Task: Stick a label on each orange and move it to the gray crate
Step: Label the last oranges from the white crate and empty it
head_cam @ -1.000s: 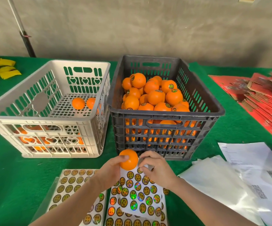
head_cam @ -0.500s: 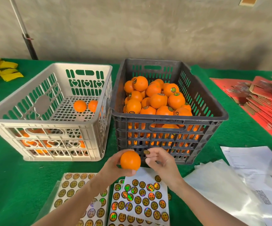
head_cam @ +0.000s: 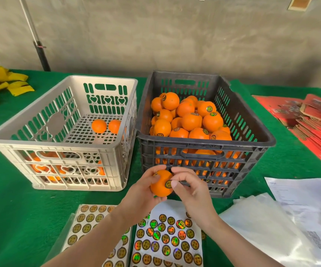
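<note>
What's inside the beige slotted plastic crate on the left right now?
Inside the beige slotted plastic crate, two round oranges lie on the perforated floor toward its right side. More orange fruit shows through the near wall's cutouts; that wall hides how many.

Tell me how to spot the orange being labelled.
Find the dark gray crate heaped with oranges. In front of its near wall, the left hand holds one orange while the right hand presses a label onto it. It is the only orange outside both crates.
</note>
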{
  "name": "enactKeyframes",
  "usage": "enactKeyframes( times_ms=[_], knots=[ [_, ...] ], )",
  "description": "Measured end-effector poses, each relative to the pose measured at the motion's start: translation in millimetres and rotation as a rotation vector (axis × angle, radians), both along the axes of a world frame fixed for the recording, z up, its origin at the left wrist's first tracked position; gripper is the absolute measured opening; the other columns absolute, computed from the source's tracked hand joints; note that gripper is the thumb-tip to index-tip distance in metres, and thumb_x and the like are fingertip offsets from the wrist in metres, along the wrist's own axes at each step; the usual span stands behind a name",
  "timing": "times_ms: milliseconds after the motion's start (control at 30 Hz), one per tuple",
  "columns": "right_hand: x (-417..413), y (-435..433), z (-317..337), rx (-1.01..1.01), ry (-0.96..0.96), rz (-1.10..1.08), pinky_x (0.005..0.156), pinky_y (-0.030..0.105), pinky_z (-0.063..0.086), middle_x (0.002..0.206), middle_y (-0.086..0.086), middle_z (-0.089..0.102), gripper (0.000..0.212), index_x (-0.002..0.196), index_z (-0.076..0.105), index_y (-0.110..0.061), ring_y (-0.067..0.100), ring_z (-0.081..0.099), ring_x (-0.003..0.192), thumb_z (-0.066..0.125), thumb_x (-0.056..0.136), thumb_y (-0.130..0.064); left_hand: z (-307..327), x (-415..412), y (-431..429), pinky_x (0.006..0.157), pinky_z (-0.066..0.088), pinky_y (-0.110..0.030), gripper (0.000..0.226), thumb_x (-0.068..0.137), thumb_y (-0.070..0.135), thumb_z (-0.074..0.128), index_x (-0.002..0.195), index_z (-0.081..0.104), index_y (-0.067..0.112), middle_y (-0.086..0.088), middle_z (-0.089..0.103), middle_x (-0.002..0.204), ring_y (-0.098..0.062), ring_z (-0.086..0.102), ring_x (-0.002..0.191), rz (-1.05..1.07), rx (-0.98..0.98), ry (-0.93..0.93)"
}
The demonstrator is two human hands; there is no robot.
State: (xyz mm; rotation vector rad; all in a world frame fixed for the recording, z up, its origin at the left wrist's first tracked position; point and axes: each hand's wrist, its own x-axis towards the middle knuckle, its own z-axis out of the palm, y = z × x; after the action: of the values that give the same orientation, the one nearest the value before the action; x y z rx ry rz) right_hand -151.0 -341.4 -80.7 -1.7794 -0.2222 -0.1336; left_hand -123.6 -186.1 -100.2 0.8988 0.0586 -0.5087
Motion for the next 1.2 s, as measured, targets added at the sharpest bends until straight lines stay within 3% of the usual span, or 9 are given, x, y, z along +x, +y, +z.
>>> enactKeyframes(
  times_ms=[133, 300, 467, 633, 767, 867, 1033, 1133, 1200],
  knots=[
    [-2, 5, -1, -0.171, -0.113, -0.032, 0.092, 0.028, 0.045, 0.117, -0.008, 0.053, 0.011, 0.084, 0.066, -0.014, 0.004, 0.051, 0.113, 0.061, 0.091, -0.008, 6, -2, -5, 0.095, 0.047, -0.048, 0.04, 0.081, 0.011, 0.063, 0.12, 0.057, 0.015, -0.015, 0.061, 0.115, -0.031, 0.059, 0.108, 0.015, -0.069, 0.023],
    [-4, 9, -5, -0.321, -0.317, -0.108, 0.092, 0.013, 0.037, 0.116, -0.009, 0.052, 0.005, 0.085, 0.063, -0.011, 0.001, 0.048, 0.112, 0.059, 0.087, -0.015, 10, -5, -6, 0.076, 0.054, -0.038, 0.039, 0.078, 0.015, 0.063, 0.117, 0.058, 0.013, -0.013, 0.067, 0.106, -0.026, 0.065, 0.099, 0.022, -0.063, 0.032],
    [-2, 6, -3, -0.351, -0.35, -0.103, 0.086, 0.023, 0.045, 0.112, -0.006, 0.055, 0.006, 0.085, 0.06, -0.012, 0.002, 0.051, 0.108, 0.06, 0.088, -0.017, 12, -8, -6, 0.081, 0.052, -0.042, 0.037, 0.081, 0.017, 0.055, 0.117, 0.057, 0.011, -0.014, 0.065, 0.107, -0.027, 0.065, 0.099, 0.035, -0.037, 0.024],
    [-8, 6, 5, -0.345, -0.377, -0.069, 0.087, 0.01, 0.04, 0.114, -0.02, 0.049, 0.026, 0.109, 0.052, -0.032, -0.005, 0.047, 0.11, 0.059, 0.084, -0.031, 17, -11, -1, 0.089, 0.047, -0.042, 0.036, 0.076, 0.018, 0.063, 0.112, 0.062, 0.013, -0.015, 0.063, 0.109, -0.028, 0.061, 0.1, 0.004, 0.055, -0.099],
    [-16, 2, 21, -0.143, -0.153, 0.02, 0.088, 0.016, 0.047, 0.123, -0.032, 0.046, 0.065, 0.127, 0.029, -0.062, 0.0, 0.05, 0.116, 0.065, 0.076, -0.043, 36, -19, 5, 0.081, 0.052, -0.034, 0.043, 0.067, 0.028, 0.065, 0.11, 0.063, 0.021, -0.014, 0.061, 0.112, -0.026, 0.062, 0.097, -0.006, 0.242, -0.257],
    [-13, 1, 38, -0.177, -0.225, 0.136, 0.093, 0.02, 0.047, 0.13, -0.025, 0.043, 0.064, 0.13, 0.034, -0.052, 0.004, 0.048, 0.121, 0.068, 0.078, -0.04, 64, -20, 5, 0.085, 0.053, -0.036, 0.043, 0.07, 0.043, 0.063, 0.112, 0.058, 0.033, -0.001, 0.061, 0.109, -0.024, 0.061, 0.101, -0.014, 0.382, -0.442],
    [20, 1, 88, -0.147, -0.404, -0.009, 0.08, 0.016, 0.05, 0.119, -0.027, 0.048, 0.07, 0.124, 0.039, -0.04, -0.001, 0.055, 0.106, 0.081, 0.07, -0.025, 127, 9, -8, 0.069, 0.052, -0.015, 0.038, 0.081, 0.056, 0.051, 0.108, 0.049, 0.031, 0.011, 0.059, 0.098, 0.004, 0.062, 0.087, 0.127, 0.667, -0.771],
    [64, -11, 117, -0.256, -0.43, -0.166, 0.078, 0.013, 0.045, 0.115, -0.018, 0.045, 0.066, 0.118, 0.041, -0.029, 0.001, 0.051, 0.102, 0.082, 0.066, -0.028, 144, 51, -12, 0.07, 0.053, -0.025, 0.023, 0.099, 0.037, 0.037, 0.108, 0.051, 0.021, 0.003, 0.06, 0.094, -0.007, 0.061, 0.08, 0.339, 0.972, -0.929],
    [102, -24, 130, -0.442, -0.28, -0.238, 0.074, 0.012, 0.035, 0.112, -0.005, 0.044, 0.065, 0.116, 0.045, -0.024, 0.01, 0.046, 0.101, 0.084, 0.064, -0.026, 139, 77, -11, 0.075, 0.049, -0.03, 0.024, 0.102, 0.019, 0.039, 0.121, 0.049, 0.012, -0.002, 0.062, 0.099, -0.017, 0.061, 0.085, 0.312, 1.261, -0.968]
  ],
)
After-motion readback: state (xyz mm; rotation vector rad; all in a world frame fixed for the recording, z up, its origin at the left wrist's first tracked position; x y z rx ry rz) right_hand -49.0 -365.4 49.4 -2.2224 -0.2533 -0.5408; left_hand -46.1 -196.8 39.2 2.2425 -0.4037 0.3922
